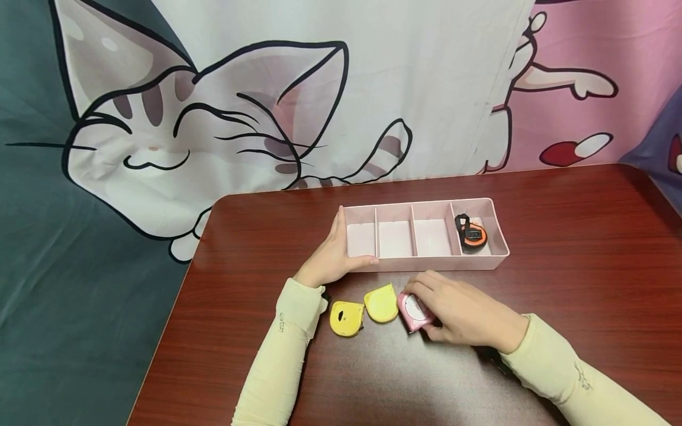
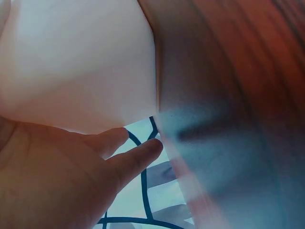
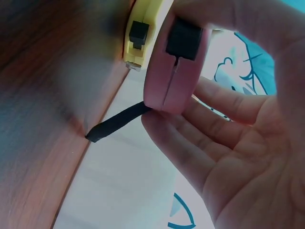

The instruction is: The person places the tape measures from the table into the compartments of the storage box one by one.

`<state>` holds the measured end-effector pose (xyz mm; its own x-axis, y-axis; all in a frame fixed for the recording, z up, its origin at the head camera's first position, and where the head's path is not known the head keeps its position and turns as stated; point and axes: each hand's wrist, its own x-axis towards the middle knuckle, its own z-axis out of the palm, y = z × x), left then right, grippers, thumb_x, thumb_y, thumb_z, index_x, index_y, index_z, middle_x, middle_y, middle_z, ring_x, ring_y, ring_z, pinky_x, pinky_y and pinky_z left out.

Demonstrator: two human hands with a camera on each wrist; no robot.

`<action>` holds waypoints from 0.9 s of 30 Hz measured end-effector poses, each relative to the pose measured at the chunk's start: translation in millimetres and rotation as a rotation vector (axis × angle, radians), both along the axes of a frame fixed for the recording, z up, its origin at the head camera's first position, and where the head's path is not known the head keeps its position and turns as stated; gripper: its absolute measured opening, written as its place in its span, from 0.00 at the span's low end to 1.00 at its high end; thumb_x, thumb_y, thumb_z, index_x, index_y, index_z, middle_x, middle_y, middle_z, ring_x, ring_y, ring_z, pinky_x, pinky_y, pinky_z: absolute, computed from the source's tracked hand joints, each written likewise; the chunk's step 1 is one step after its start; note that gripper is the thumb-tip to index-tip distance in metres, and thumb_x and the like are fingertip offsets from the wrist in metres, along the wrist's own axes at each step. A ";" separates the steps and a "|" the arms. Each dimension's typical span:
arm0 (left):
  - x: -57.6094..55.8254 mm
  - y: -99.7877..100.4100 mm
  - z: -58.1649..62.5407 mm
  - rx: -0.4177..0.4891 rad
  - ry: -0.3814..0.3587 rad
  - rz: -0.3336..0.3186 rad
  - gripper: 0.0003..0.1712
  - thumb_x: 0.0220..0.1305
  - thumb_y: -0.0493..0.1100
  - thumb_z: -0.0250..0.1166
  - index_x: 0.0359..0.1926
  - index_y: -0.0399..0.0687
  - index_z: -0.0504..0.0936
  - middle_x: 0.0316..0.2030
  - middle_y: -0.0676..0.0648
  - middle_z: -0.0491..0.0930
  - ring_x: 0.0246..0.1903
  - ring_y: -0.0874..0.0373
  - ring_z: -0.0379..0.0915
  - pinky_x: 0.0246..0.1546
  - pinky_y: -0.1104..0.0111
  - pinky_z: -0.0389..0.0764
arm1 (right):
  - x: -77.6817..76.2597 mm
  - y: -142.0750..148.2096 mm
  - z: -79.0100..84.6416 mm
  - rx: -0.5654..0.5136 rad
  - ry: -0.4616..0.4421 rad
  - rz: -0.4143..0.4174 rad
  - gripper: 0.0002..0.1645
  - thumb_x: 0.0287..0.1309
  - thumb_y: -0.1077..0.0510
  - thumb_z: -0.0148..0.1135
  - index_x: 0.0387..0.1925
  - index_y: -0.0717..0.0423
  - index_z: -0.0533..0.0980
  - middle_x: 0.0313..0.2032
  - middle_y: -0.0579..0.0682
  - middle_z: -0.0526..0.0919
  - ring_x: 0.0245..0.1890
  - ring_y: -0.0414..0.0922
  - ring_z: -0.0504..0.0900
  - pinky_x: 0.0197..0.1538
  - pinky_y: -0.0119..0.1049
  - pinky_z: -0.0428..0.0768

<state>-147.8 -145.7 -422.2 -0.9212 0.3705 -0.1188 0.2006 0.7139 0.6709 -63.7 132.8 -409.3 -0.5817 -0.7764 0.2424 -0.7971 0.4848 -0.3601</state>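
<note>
My right hand (image 1: 458, 310) grips a pink tape measure (image 1: 413, 312) between thumb and fingers. In the right wrist view the pink case (image 3: 162, 90) shows its black button and a black strap (image 3: 116, 124) hanging from it. My left hand (image 1: 329, 255) rests against the left end of a pale pink box (image 1: 426, 264) with four compartments, fingers straight along the end and thumb on the front wall. A black and orange tape measure (image 1: 473, 235) lies in the rightmost compartment. Two yellow tape measures (image 1: 346, 319) lie on the table, left of the pink one.
The dark red wooden table (image 1: 575, 248) has its left edge and rounded back corner in view. Behind it hangs a curtain (image 1: 437, 71) with cartoon cats.
</note>
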 end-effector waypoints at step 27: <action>-0.3 0.5 0.1 -0.009 0.010 0.005 0.78 0.54 0.68 0.73 0.78 0.47 0.22 0.79 0.40 0.27 0.77 0.47 0.38 0.70 0.56 0.59 | -12.0 0.7 10.8 -0.040 -0.004 -0.034 0.38 0.38 0.56 0.76 0.55 0.59 0.74 0.51 0.48 0.76 0.51 0.43 0.75 0.52 0.41 0.79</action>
<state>-148.1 -145.2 -422.1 -0.9244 0.3645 -0.1127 0.2034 0.7208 0.6627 -75.8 133.5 -398.5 -0.6085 -0.7461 0.2703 -0.7790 0.4969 -0.3824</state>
